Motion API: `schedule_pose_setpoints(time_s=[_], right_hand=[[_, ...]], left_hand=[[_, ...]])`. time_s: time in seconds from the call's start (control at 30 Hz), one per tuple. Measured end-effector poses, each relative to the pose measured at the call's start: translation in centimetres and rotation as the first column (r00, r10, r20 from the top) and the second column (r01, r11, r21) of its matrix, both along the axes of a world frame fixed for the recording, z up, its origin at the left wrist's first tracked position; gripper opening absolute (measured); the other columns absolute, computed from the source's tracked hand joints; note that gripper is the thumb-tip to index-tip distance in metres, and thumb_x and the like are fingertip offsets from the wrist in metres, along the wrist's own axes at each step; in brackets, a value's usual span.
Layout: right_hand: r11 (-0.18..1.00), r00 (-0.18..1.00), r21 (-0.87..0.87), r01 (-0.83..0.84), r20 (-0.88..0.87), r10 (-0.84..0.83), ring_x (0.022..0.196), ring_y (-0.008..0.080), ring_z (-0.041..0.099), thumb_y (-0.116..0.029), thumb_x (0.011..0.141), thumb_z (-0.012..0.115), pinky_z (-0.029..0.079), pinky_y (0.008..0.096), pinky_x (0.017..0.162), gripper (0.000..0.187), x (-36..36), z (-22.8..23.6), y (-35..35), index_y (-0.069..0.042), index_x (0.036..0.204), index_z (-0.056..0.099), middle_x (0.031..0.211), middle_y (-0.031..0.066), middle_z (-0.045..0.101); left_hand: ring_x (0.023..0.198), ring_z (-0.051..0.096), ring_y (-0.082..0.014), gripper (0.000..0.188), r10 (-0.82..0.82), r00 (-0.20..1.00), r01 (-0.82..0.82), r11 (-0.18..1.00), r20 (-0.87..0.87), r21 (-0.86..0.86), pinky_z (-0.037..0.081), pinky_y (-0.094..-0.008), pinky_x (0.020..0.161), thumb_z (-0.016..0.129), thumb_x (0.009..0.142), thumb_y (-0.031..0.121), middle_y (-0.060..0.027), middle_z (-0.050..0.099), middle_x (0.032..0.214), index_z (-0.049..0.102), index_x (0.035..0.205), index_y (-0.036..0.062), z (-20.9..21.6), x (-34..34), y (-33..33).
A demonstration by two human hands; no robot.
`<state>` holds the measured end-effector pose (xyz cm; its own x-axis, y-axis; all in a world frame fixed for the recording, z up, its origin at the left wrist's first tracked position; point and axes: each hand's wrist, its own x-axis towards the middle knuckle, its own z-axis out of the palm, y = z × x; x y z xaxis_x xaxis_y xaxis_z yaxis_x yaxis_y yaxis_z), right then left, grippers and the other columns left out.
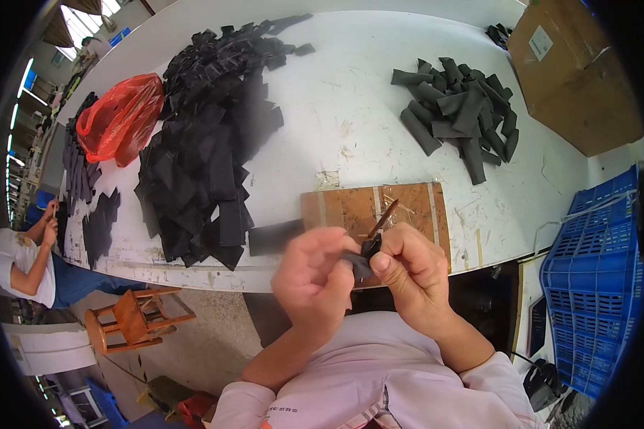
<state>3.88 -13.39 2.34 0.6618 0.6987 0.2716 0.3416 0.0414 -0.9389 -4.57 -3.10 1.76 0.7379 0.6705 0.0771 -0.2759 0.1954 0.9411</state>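
Observation:
Both my hands are raised at the table's near edge, close together over a brown board. My left hand (311, 282) pinches one side of a small black fabric piece (359, 267). From the other side my right hand (413, 275) grips it, thumb pressed on the cloth. A thin dark brown pointed stick (385, 217) juts up and away from between the hands. Whether the fingers hold it or it stands in the fabric, I cannot tell. Just left of my left hand, a flat black strip (273, 237) lies on the table.
A large heap of flat black pieces (200, 143) covers the table's left, beside a red plastic bag (125, 118). Rolled black pieces (465, 107) are piled at the right. The board (318, 207), a cardboard box (572, 79), blue crates (594, 279) and a wooden stool (139, 320) surround my place. Someone sits at left.

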Motion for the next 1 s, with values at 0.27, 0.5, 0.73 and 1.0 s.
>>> schedule_pose_setpoints(time_s=[0.27,0.5,0.73,1.0], right_hand=[[0.952,0.841,0.192,-0.240,-0.448,0.302,0.065,0.0037,0.044,-0.010,0.085,0.053,0.037,0.0184,0.056,0.014,3.0,6.5,-0.4,-0.002,0.073,0.050,0.070,-0.0010,0.050],[0.977,0.909,0.126,-0.173,-0.362,0.207,0.059,0.0072,0.043,-0.020,0.080,0.061,0.033,0.0200,0.053,0.023,3.6,7.8,0.4,-0.003,0.068,0.052,0.065,-0.0006,0.049],[0.981,0.514,0.140,-0.137,-0.837,0.191,0.054,0.0058,0.041,-0.025,0.081,0.061,0.031,0.0185,0.047,0.023,6.9,-2.7,0.9,-0.005,0.071,0.055,0.062,-0.0021,0.048],[0.956,0.650,0.084,-0.282,-0.716,0.254,0.055,0.0050,0.040,-0.029,0.081,0.060,0.031,0.0181,0.048,0.026,8.2,0.4,1.7,-0.006,0.069,0.055,0.061,-0.0030,0.046]], left_hand=[[0.053,0.048,-0.0070,0.057,-0.513,0.702,0.710,0.558,0.495,-0.429,0.032,-0.0161,0.040,0.056,0.070,-0.007,-0.0128,0.058,0.081,0.033,0.122,-0.0047,4.2,2.6,3.1],[0.054,0.048,-0.0056,0.062,-0.461,0.499,0.866,0.286,0.734,-0.410,0.032,-0.0155,0.042,0.049,0.075,-0.005,-0.0092,0.056,0.078,0.019,0.129,-0.0079,4.6,3.5,2.7],[0.037,0.037,-0.0032,0.048,-0.365,0.636,0.743,0.052,0.680,-0.667,0.029,-0.0163,0.033,0.038,0.084,-0.003,-0.0151,0.057,0.087,0.025,0.130,0.0009,-2.3,5.3,4.3],[0.033,0.036,-0.0035,0.029,-0.073,0.732,0.650,-0.220,0.677,-0.727,0.029,-0.0163,0.029,0.033,0.088,0.002,-0.0150,0.059,0.081,0.045,0.113,-0.0032,0.3,5.5,4.0]])
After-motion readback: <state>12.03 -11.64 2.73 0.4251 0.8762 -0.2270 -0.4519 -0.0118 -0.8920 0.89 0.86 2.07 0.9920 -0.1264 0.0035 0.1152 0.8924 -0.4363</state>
